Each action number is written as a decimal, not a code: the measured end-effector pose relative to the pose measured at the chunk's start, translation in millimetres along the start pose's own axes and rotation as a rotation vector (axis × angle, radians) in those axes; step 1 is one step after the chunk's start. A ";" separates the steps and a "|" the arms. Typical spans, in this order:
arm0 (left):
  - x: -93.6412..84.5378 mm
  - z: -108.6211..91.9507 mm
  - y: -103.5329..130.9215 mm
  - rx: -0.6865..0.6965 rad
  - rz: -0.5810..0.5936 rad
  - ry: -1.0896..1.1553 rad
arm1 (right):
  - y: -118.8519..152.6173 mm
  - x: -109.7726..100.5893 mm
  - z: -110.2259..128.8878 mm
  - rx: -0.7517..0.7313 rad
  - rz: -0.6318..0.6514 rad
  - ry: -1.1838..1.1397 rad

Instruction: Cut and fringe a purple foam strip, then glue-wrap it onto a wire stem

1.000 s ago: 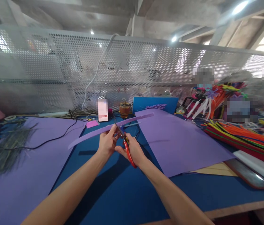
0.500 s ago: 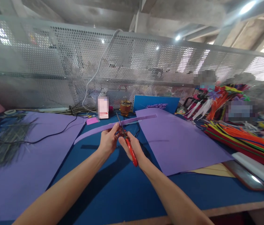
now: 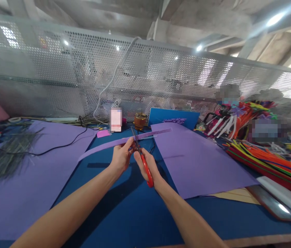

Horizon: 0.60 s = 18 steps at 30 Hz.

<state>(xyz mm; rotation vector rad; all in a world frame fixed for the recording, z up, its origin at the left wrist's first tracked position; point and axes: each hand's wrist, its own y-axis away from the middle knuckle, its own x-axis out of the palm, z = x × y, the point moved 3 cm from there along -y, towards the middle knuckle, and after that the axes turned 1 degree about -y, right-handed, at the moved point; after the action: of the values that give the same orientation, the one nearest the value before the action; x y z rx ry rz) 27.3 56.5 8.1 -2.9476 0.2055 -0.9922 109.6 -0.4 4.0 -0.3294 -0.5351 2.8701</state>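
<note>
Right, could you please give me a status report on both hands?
Left hand pinching long, narrow purple strip. Right hand holding red-handled metal scissors, blades crossing strip. Nothing visibly blocking blades; round amber container stands beyond.

Scissors (image 3: 146, 166): red handles, dark grey blades. Paper strip (image 3: 109, 143) plain purple, as are left sheet (image 3: 44, 179), right sheet (image 3: 199, 165). Tabletop (image 3: 125, 217) blue. Metal panel (image 3: 135, 75) grey, dotted with holes. Pipe cleaners (image 3: 277, 162) red, orange, yellow, green.
</note>
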 end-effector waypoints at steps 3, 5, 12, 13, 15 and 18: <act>-0.4 0.4 0.0 0.001 -0.002 0.004 | 0.2 -0.3 -3.1 0.018 0.001 0.006; -0.2 0.4 0.3 0.006 -0.002 0.008 | 0.5 -0.1 -5.9 0.030 0.011 0.001; 1.2 -1.5 3.2 -0.013 -0.029 -0.003 | 0.9 2.4 -14.9 0.055 0.018 -0.043; 1.4 -1.8 3.6 -0.016 -0.033 0.000 | 0.8 2.9 -15.6 0.057 0.019 -0.052; 1.6 -2.2 3.9 -0.017 -0.039 0.006 | 0.6 3.8 -16.4 0.062 0.023 -0.066; 1.8 -2.2 4.2 -0.015 -0.037 0.003 | 0.9 4.4 -16.5 0.079 0.027 -0.070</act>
<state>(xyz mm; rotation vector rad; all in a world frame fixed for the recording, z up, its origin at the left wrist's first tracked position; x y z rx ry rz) 26.9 52.1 10.7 -2.9744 0.1602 -1.0041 109.5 5.3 -12.1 -0.2264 -0.4313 2.9287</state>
